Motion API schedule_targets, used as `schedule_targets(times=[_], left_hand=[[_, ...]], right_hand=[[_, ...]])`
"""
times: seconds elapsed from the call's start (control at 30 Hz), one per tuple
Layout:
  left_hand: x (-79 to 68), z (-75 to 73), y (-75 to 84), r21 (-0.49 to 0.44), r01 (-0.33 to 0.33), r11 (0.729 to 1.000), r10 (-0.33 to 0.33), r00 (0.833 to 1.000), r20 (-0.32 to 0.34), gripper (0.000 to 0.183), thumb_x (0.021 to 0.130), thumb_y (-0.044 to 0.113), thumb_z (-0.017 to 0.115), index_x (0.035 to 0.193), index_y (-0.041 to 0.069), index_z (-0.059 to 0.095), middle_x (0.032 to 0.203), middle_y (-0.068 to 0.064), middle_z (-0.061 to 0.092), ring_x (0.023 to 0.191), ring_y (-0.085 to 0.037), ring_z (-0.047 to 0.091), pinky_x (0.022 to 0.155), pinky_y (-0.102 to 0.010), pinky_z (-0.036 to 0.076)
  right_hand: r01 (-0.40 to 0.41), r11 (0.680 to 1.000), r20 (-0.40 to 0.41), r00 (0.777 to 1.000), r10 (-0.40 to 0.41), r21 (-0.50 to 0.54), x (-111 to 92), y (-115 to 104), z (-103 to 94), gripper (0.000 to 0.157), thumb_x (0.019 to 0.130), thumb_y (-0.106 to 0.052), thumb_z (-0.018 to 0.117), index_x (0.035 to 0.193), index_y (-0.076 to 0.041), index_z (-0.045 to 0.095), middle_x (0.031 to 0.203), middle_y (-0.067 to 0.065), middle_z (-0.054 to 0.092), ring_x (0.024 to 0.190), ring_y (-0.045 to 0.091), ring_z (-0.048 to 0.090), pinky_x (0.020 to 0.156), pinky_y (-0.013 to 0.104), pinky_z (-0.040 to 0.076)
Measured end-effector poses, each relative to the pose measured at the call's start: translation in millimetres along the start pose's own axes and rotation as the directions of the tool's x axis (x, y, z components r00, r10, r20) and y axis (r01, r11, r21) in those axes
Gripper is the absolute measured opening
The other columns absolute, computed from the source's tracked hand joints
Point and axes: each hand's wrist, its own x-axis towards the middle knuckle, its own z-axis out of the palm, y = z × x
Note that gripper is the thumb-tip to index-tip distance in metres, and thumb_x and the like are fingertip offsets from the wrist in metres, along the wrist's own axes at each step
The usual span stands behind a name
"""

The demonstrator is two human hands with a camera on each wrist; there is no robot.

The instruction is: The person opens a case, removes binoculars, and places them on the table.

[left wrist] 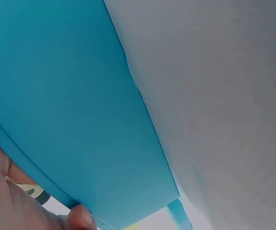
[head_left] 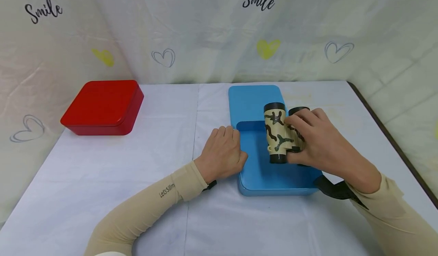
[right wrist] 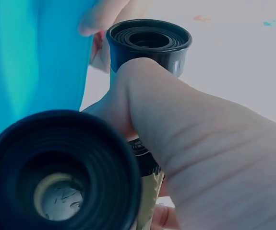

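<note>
A pair of camouflage binoculars [head_left: 275, 134] with black ends is held above the blue box by my right hand [head_left: 323, 144]; its fingers and thumb are around the right barrel. Two black eyepieces [right wrist: 150, 38] face the camera in the right wrist view, one large and close. The blue box [head_left: 278, 192] stands open, its lid [head_left: 254, 101] laid back behind it. At the box's left side my left hand [head_left: 222, 151] grips the rim with curled fingers. The box's blue wall [left wrist: 75, 115] fills much of the left wrist view, with a fingertip [left wrist: 81, 218] at its edge.
A closed red box [head_left: 100, 106] sits at the back left of the table. White cloth [head_left: 154, 218] covers the tabletop, and a printed curtain [head_left: 212, 32] hangs behind it. The table's dark right edge [head_left: 393, 144] shows beyond my right arm.
</note>
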Motion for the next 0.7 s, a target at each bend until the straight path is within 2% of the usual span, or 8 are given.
schedule_targets(times=[0.2,0.5,0.7], left_hand=[[0.3,-0.2,-0.3,0.002,0.000,1.000,0.000,1.000,0.006,0.019,0.090,0.025,0.052,0.077,0.012,0.045,0.070,-0.002,0.033,0.062,-0.016,0.030,0.061,-0.028,0.016],[0.6,-2.2,0.3,0.016,-0.026,1.000,0.027,0.996,-0.084,0.020,0.085,0.022,0.055,0.072,0.014,0.041,0.070,0.000,0.021,0.062,-0.015,0.018,0.062,-0.027,0.012],[-0.8,-2.0,0.2,0.030,-0.030,0.999,0.033,0.993,-0.111,0.021,0.083,0.021,0.056,0.072,0.014,0.039,0.071,0.001,0.017,0.062,-0.014,0.015,0.060,-0.026,0.012]], right_hand=[[-0.046,0.998,0.041,0.998,0.048,-0.037,0,10,-4.0,0.069,0.057,-0.014,0.090,0.121,-0.007,0.063,0.116,0.018,0.060,0.101,0.035,0.044,0.074,0.046,0.040],[-0.041,0.996,0.027,0.999,0.044,-0.084,-3,23,-13.9,0.077,0.054,-0.014,0.094,0.124,-0.005,0.063,0.120,0.021,0.061,0.101,0.039,0.043,0.073,0.049,0.039],[-0.042,0.993,0.038,0.998,0.047,-0.108,-3,28,-16.9,0.076,0.056,-0.015,0.093,0.126,-0.006,0.063,0.120,0.019,0.060,0.103,0.038,0.043,0.072,0.048,0.042]])
